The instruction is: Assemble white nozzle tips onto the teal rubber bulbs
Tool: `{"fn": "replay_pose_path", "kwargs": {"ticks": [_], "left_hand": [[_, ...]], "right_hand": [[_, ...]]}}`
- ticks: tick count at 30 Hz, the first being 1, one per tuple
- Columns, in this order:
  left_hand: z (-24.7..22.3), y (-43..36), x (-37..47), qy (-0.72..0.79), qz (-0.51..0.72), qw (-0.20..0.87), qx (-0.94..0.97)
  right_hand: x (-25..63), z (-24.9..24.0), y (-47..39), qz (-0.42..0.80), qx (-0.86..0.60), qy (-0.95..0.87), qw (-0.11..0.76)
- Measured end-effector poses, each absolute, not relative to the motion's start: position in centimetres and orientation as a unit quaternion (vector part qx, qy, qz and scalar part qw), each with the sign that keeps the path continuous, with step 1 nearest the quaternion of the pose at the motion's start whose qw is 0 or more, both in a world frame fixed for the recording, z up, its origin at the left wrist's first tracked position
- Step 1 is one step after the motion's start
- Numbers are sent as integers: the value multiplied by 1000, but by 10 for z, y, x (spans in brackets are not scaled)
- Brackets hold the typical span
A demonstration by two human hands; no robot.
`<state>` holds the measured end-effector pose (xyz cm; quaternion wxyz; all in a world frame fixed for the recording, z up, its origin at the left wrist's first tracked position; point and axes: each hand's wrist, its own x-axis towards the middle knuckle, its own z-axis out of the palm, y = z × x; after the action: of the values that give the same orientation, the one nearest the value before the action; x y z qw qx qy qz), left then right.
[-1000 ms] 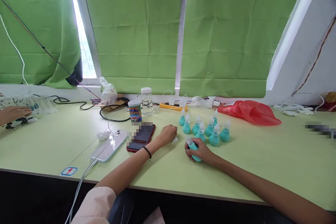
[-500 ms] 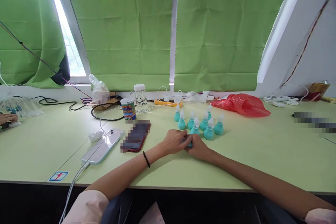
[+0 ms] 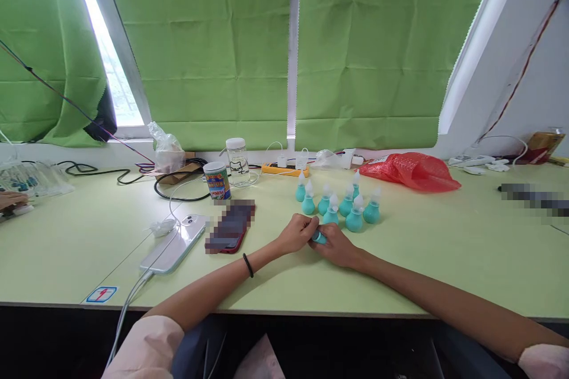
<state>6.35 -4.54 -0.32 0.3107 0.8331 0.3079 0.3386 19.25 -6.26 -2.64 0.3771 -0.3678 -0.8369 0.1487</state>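
Note:
Near the middle of the green table my two hands meet. My right hand (image 3: 335, 244) is wrapped round a small teal bulb (image 3: 319, 237), of which only a part shows between the fingers. My left hand (image 3: 297, 233) is closed, its fingertips pressed together at the bulb's upper left side; what they pinch is hidden. Just behind the hands stand several upright teal bulbs with translucent pointed tips, among them one at the front (image 3: 354, 220) and one at the right (image 3: 371, 212).
On the table (image 3: 422, 260) lie a dark phone (image 3: 232, 228) and a white phone (image 3: 175, 246) with cables. Behind are a patterned can (image 3: 217, 182), a lidded jar (image 3: 239, 164), a power strip (image 3: 284, 170) and a red bag (image 3: 409, 172). Another person's hand (image 3: 12, 200) shows at far left.
My left hand's fingers have drawn back from over the bulb and closed at its side, so more teal shows. The view has shifted slightly.

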Motion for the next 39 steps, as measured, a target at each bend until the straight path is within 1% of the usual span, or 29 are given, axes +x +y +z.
{"fn": "replay_pose_path", "kwargs": {"ticks": [7, 12, 17, 20, 22, 25, 27, 32, 36, 39], "left_hand": [[-6, -43, 65, 301, 344, 370, 809], [-7, -42, 66, 299, 349, 430, 777], [-5, -37, 67, 318, 372, 543, 683], [-2, -35, 67, 334, 421, 550, 639], [-3, -34, 66, 355, 436, 525, 639], [-7, -31, 63, 385, 400, 446, 702], [-11, -28, 61, 391, 375, 387, 746], [-15, -20, 54, 420, 334, 207, 818], [-12, -16, 50, 473, 258, 71, 839], [-11, -13, 48, 500, 208, 5, 841]], "right_hand": [[191, -25, -64, 120, -375, -839, 375], [192, -24, -66, 73, -376, -846, 370], [195, -22, -71, -18, -287, -884, 368], [195, -19, -74, -2, -292, -871, 395], [195, -16, -74, 55, -314, -859, 401], [197, -12, -73, 139, -329, -842, 405], [198, -10, -72, 169, -351, -820, 419], [195, -10, -69, 178, -394, -788, 439], [194, -12, -66, 182, -394, -782, 447], [194, -14, -64, 183, -395, -788, 435]]}}
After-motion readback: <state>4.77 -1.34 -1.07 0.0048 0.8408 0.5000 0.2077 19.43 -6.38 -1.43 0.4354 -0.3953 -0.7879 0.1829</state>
